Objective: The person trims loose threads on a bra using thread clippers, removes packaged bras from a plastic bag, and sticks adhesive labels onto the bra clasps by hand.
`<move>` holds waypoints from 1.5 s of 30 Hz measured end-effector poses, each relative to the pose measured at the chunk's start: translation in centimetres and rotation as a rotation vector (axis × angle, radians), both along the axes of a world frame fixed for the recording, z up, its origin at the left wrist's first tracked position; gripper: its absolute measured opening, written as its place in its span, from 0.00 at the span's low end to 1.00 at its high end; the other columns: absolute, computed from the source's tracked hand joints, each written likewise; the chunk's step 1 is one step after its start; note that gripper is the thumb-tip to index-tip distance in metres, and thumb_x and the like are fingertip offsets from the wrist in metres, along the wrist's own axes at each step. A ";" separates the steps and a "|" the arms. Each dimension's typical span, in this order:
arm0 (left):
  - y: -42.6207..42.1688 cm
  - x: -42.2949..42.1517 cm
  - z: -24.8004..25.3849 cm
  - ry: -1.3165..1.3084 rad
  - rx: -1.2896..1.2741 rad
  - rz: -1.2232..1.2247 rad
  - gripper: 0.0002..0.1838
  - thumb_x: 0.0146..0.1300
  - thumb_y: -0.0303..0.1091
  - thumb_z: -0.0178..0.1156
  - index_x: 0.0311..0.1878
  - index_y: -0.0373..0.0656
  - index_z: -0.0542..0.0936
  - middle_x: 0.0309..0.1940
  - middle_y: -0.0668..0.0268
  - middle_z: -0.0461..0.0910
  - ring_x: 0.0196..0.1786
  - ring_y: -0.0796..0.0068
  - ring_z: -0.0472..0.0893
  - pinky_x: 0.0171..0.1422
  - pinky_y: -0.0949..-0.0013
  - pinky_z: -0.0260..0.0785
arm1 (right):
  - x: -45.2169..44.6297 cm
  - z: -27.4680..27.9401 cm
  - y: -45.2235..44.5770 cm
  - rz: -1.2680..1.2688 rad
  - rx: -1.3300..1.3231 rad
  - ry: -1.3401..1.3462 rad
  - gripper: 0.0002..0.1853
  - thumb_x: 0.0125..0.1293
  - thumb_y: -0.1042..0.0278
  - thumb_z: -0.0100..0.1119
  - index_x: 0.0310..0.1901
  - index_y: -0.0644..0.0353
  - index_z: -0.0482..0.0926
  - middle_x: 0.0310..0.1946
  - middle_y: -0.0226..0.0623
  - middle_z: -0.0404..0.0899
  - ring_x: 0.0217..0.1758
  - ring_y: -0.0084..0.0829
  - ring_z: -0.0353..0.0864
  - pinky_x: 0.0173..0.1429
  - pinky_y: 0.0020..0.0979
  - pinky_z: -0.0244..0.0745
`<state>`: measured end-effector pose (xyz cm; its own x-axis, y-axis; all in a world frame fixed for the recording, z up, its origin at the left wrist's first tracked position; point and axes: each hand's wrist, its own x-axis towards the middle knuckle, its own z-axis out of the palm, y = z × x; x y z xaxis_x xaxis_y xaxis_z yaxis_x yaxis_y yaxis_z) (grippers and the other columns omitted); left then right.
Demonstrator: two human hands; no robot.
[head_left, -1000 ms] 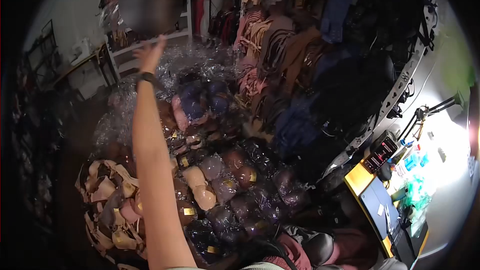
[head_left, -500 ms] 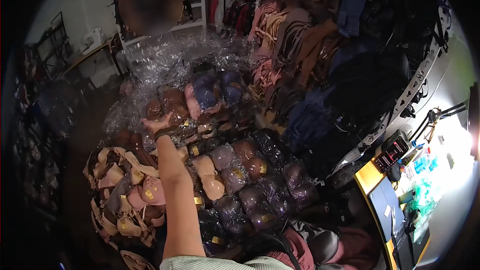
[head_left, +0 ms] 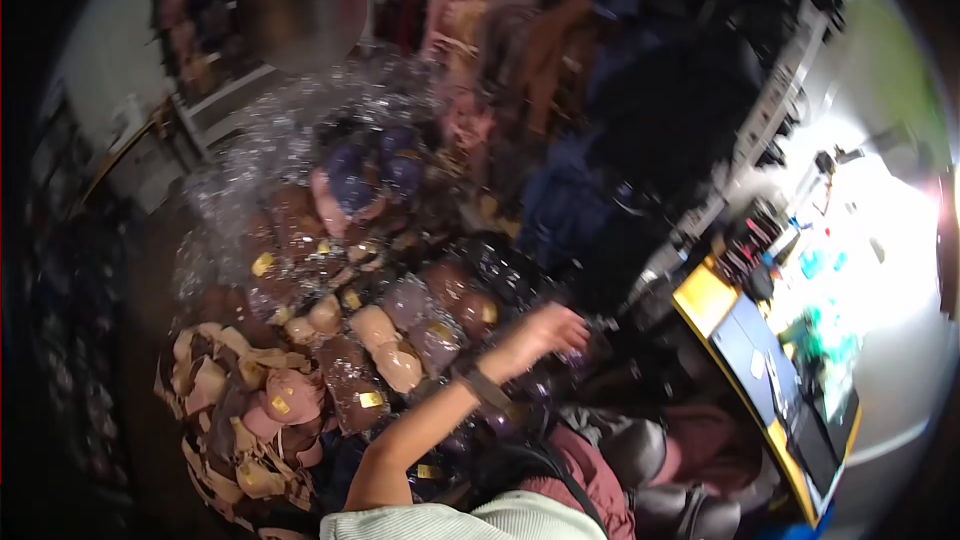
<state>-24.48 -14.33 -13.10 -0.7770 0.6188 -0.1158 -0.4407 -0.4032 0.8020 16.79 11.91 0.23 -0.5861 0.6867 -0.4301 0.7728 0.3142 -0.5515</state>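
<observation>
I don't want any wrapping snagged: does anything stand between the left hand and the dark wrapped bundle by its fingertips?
Nothing visible stands between the left hand and the dark wrapped bundle: the hand partly covers it in this view. Blur and shadow leave unclear whether they touch.

One wide-angle camera, worn on the head, looks forward and steeply down over the left hand [head_left: 545,335], close to its forearm [head_left: 415,445]. Its tilted, round-edged view takes in wrapped padded bras [head_left: 385,345] left of the fingers [head_left: 572,326], a worktable [head_left: 703,296] to their right, and blurred hanging garments [head_left: 553,65] farther off beyond them.
</observation>
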 end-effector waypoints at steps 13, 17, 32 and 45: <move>19.4 19.4 11.1 -0.546 0.467 -0.921 0.16 0.69 0.36 0.52 0.56 0.42 0.74 0.49 0.63 0.79 0.49 0.73 0.79 0.56 0.67 0.72 | 6.0 8.9 8.3 0.425 -0.611 0.149 0.15 0.59 0.82 0.60 0.49 0.68 0.78 0.48 0.35 0.79 0.54 0.27 0.75 0.58 0.27 0.68; 15.5 10.6 7.8 -0.528 0.415 -0.720 0.19 0.72 0.34 0.46 0.63 0.43 0.68 0.56 0.56 0.75 0.59 0.63 0.75 0.66 0.57 0.65 | 0.6 10.0 9.6 0.724 -0.707 0.043 0.14 0.67 0.70 0.56 0.50 0.70 0.77 0.48 0.40 0.80 0.56 0.31 0.74 0.60 0.32 0.67; -7.6 -8.4 -38.4 -0.605 -0.886 -0.082 0.22 0.69 0.45 0.43 0.60 0.46 0.72 0.55 0.60 0.77 0.55 0.58 0.76 0.62 0.47 0.65 | -11.3 -3.3 11.5 0.544 -0.332 0.209 0.25 0.70 0.61 0.54 0.65 0.62 0.65 0.53 0.40 0.75 0.51 0.26 0.77 0.54 0.26 0.71; -2.0 -6.1 -39.0 0.833 -1.570 -0.068 0.18 0.55 0.44 0.61 0.44 0.42 0.81 0.40 0.53 0.82 0.41 0.53 0.82 0.45 0.54 0.74 | -9.5 -0.7 8.1 0.164 -0.359 0.184 0.21 0.64 0.65 0.62 0.55 0.66 0.74 0.39 0.39 0.82 0.42 0.25 0.81 0.47 0.28 0.77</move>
<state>-30.57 -16.29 -52.12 -0.9131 0.3554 -0.1998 0.2631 0.8880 0.3770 7.25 20.01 -0.49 -0.7642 0.4039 -0.5029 0.6073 0.1877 -0.7720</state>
